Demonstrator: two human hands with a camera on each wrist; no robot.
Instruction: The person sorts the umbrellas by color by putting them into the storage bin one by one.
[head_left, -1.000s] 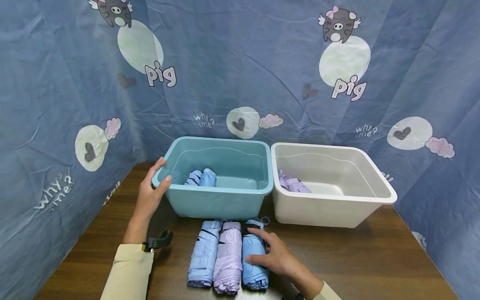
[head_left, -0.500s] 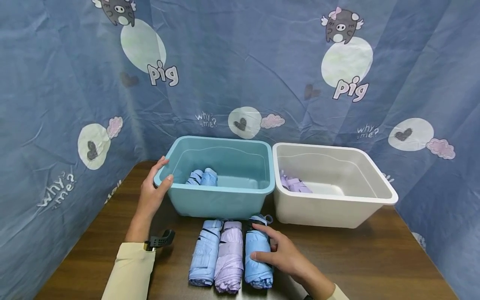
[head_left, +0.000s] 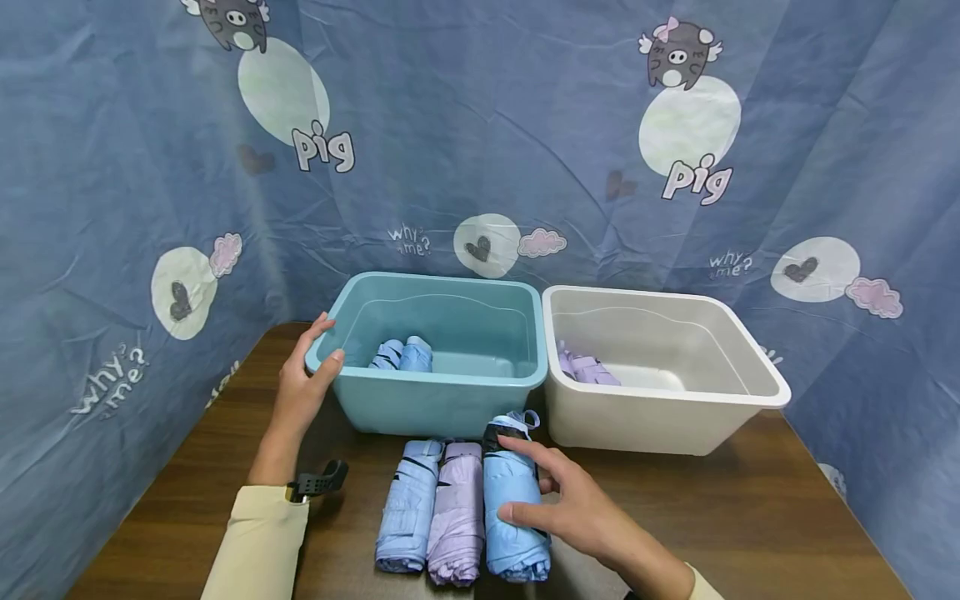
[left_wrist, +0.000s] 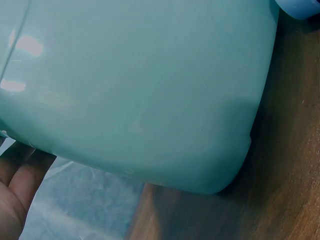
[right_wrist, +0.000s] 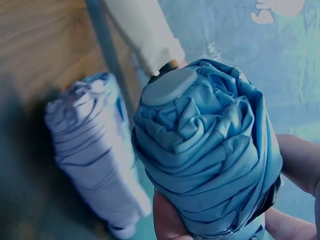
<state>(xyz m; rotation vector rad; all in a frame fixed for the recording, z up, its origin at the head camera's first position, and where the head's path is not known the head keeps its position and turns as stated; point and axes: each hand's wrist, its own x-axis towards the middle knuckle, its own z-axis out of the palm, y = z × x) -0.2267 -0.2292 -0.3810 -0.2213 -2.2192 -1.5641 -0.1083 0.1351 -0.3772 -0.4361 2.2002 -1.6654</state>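
Umbrella (head_left: 513, 483) in right hand (head_left: 579, 505) shows its loop (head_left: 536, 416) from head view only.

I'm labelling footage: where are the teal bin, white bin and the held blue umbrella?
Teal bin (head_left: 431, 407): head view, front wall.
White bin (head_left: 637, 421): head view, front wall.
Blue umbrella (right_wrist: 207, 155): right wrist view, wrapped fabric.

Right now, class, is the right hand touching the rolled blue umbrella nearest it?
Touching. The right wrist view shows it plainly: the right hand has its fingers against opposite sides of the blue umbrella, without a gap.
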